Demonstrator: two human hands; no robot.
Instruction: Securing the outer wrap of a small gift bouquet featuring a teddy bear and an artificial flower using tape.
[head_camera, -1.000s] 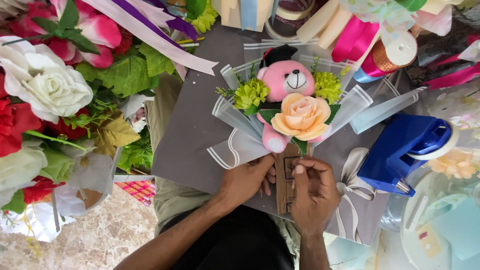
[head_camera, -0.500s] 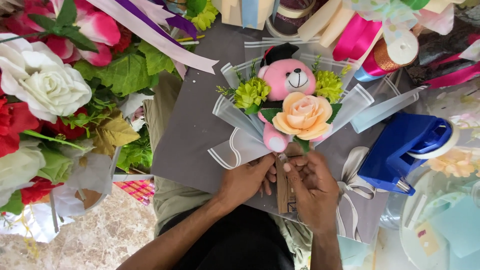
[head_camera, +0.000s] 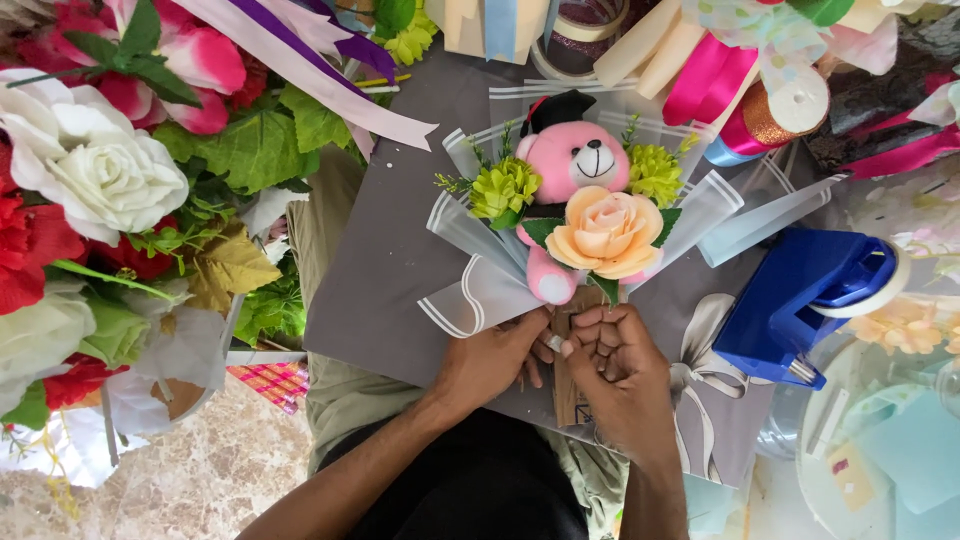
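A small bouquet lies on a grey board (head_camera: 390, 270): a pink teddy bear (head_camera: 570, 160) with a black cap, a peach rose (head_camera: 605, 233) and two green flowers, wrapped in translucent grey-white sheets (head_camera: 480, 295). Its brown cardboard handle (head_camera: 570, 395) points toward me. My left hand (head_camera: 495, 360) grips the base of the wrap from the left. My right hand (head_camera: 620, 375) covers the handle from the right, its fingers curled at the top of the handle under the rose. The fingertips of both hands meet there.
A blue tape dispenser (head_camera: 805, 300) stands right of the bouquet. Ribbon rolls (head_camera: 770, 100) in pink, gold and cream crowd the back right. Artificial flowers and leaves (head_camera: 100, 180) fill the left side. Purple and white ribbons (head_camera: 320, 70) trail over the board's back left.
My right hand has slid up the handle toward the rose, and its fingers now curl at the wrap's base. My left hand holds the same place.
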